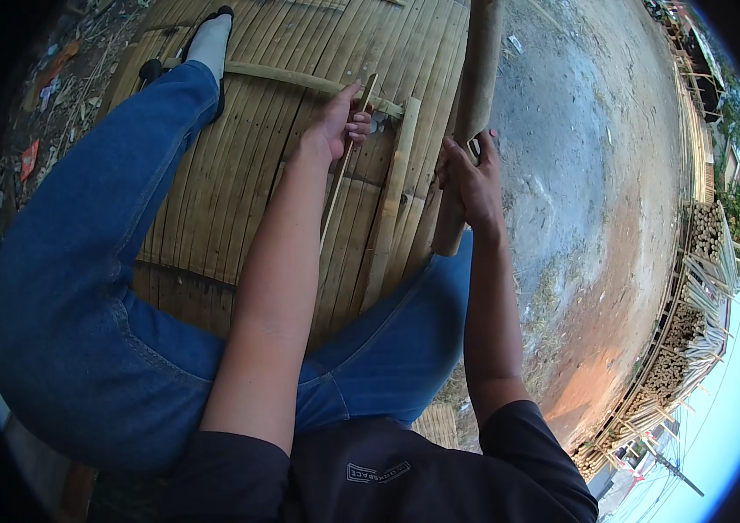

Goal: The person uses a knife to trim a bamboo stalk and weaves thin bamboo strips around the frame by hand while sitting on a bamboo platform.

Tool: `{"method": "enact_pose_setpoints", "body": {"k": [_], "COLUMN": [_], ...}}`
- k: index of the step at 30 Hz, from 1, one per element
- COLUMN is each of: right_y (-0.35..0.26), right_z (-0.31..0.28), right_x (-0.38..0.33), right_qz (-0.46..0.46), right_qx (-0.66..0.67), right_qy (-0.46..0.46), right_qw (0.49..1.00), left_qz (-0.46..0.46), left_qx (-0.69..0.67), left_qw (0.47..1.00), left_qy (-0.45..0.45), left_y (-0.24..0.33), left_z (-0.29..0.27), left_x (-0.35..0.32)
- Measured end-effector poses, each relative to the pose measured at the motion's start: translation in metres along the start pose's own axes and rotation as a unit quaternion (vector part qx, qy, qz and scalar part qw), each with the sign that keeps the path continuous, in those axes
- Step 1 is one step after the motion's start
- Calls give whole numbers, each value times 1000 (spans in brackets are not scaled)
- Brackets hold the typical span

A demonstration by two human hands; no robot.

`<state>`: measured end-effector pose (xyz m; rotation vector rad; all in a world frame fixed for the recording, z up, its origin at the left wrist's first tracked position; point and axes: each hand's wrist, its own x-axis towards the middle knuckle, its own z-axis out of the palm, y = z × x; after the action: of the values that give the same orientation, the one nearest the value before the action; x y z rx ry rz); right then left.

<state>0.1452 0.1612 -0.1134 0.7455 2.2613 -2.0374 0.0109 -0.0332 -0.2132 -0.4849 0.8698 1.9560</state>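
Note:
My left hand (340, 124) is closed around a thin bamboo strip (336, 187), which slants down toward my lap beside my forearm. To its right, my right hand (475, 181) grips a thick bamboo pole (478, 65) near its lower end, fingers bent over its side. A small dark-edged shape shows between the thumb and fingers; I cannot make out what it is. The pole's near end comes down by my right thigh, and its far end runs out of the top of the view. Both hands are above a slatted bamboo platform (252, 139).
A narrow bamboo stick (287, 77) crosses the platform near my left foot (209, 45). Another bamboo piece (394, 187) lies lengthwise between my hands. Bare ground (579, 200) extends to the right, with stacked bamboo poles (682, 336) beyond. Litter (32, 159) lies at far left.

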Motion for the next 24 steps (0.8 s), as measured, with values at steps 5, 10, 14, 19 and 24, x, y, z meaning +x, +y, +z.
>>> {"method": "enact_pose_setpoints", "body": {"k": [5,10,14,19,24], "right_y": [4,34,74,81,74], "right_z": [-5,-5,-27,-31,-23], "right_x": [6,-4,-2,2,-4], "right_qz": [4,62,165,118,86], "right_qx": [1,160,436,561,601], "right_qy": [7,-17,-157,-328,-371], "right_qw": [1000,985,871,750,703], "left_qz": [17,35,-11,-60,-88], "left_qx": [7,6,-65,-164,-203], "left_qw": [999,998,995,968,960], "left_qy": [36,59,-71,-180,-171], "left_y": [-2,-3,-1,-2,-1], "left_z": [5,-6,-22,-23,-20], "left_x": [-1,3,8,8,4]}}
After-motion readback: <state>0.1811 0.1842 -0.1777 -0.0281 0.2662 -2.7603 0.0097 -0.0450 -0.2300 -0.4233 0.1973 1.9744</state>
